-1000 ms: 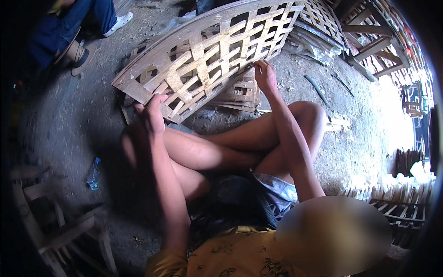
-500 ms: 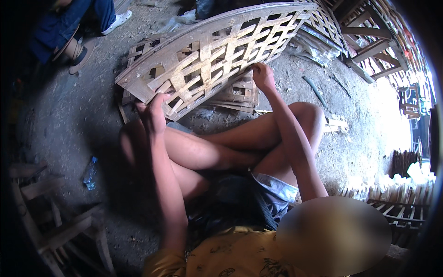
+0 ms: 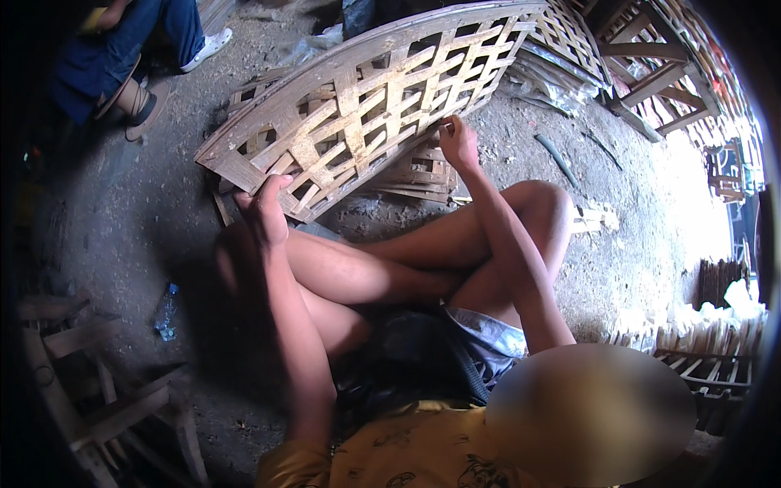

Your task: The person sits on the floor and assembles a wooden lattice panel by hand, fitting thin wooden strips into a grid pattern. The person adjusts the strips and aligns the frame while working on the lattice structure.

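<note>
Left hand (image 3: 267, 211) clasps lattice panel (image 3: 351, 122) at corner | right hand (image 3: 458, 144) curled, apparently pinching its lower edge

And far ctr, lattice panel (image 3: 351, 114) sat w/ slatted stack (image 3: 415, 180) partly under; bottle (image 3: 167, 313) lay L on flr (image 3: 122, 228), stand (image 3: 130, 411) near L, co-worker's shoe (image 3: 207, 49) far L, pile (image 3: 561, 85) far R!

The person wore a mustard-yellow shirt (image 3: 399, 447) with dark printed drawings and a short left sleeve (image 3: 294, 467). Dark shorts (image 3: 394, 350) showed below, with pale blue-grey cloth (image 3: 490, 332) over the right thigh. The left hand (image 3: 267, 210) and right hand (image 3: 458, 144) were bare.
</note>
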Tool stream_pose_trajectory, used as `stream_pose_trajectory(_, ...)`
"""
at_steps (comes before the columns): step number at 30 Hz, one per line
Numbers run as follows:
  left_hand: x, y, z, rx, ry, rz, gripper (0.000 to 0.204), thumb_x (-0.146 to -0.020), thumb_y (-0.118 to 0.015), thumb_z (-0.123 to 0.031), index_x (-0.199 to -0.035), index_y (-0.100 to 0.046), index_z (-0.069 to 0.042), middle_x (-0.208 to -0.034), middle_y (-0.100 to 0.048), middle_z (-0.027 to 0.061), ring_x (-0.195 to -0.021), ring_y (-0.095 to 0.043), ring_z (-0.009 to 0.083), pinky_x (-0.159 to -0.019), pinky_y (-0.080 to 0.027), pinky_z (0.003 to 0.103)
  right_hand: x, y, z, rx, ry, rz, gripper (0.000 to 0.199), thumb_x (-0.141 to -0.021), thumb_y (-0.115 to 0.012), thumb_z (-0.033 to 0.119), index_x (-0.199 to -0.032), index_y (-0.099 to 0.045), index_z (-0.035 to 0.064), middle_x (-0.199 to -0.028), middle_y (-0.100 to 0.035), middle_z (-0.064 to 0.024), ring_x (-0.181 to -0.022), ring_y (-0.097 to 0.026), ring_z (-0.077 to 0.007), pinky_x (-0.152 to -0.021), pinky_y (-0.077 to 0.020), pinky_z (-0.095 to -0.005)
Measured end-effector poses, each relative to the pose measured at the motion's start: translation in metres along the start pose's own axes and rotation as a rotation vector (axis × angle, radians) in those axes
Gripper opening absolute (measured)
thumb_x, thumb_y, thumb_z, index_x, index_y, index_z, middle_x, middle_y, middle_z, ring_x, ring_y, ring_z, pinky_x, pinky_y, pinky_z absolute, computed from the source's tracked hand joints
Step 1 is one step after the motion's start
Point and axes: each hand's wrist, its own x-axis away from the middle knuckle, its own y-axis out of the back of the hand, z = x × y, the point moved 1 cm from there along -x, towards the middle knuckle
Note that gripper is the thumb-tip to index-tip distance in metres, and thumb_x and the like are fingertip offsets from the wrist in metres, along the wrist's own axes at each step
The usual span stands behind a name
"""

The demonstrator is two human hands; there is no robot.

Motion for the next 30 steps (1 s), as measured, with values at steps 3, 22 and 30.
stream_pose_trajectory(3, -0.005, -0.025, 0.005, 0.064, 0.019, 0.053, 0.041, -0.07, -0.063, 0.002, -0.11, -0.063, 0.01, -0.112, -0.066, 0.0173, -0.1, -0.065, 0.0261, -0.093, -0.051, 0.034, -0.016, 0.023, -0.032, 0.037, 0.068, -0.151, 0.017, -0.09, -0.065, 0.017, -0.101, -0.069, 0.0042, -0.082, -0.071, -0.0174, -0.075, -0.07, -0.0313, -0.069, -0.0525, -0.0399)
stream_pose_trajectory(22, 0.001, -0.026, -0.006, 0.054, 0.043, -0.03, 0.033, -0.069, -0.066, -0.002, -0.1, -0.067, 0.007, -0.108, -0.067, 0.0132, -0.103, -0.061, 0.023, -0.096, -0.044, 0.033, -0.014, 0.029, -0.042, 0.121, -0.004, -0.159, 0.018, -0.087, -0.065, 0.018, -0.098, -0.074, 0.0061, -0.089, -0.073, -0.0182, -0.084, -0.072, -0.0348, -0.077, -0.0555, -0.0418)
stream_pose_trajectory(30, -0.002, -0.022, -0.001, 0.081, 0.073, 0.028, 0.048, -0.071, -0.063, -0.002, -0.117, -0.059, 0.01, -0.116, -0.063, 0.0176, -0.102, -0.064, 0.0282, -0.096, -0.048, 0.035, -0.026, 0.044, -0.047, 0.124, -0.071, -0.352, 0.019, -0.084, -0.06, 0.014, -0.093, -0.076, 0.0081, -0.09, -0.073, -0.0184, -0.087, -0.071, -0.0369, -0.081, -0.0545, -0.0432)
